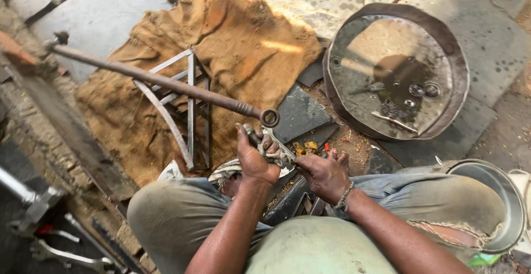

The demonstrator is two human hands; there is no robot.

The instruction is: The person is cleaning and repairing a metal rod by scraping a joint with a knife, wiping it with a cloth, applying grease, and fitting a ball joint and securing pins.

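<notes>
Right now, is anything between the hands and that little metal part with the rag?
No, nothing visible. The left hand already grips the metal part, and the right hand holds the rag against it. The long rusty rod lies just beyond, not between them.

1. The left hand and a rag cover most of the small metal part.
2. The steel bowl is cut off by the picture's right edge.
3. The small pieces in the round metal pan are too small to tell.
</notes>
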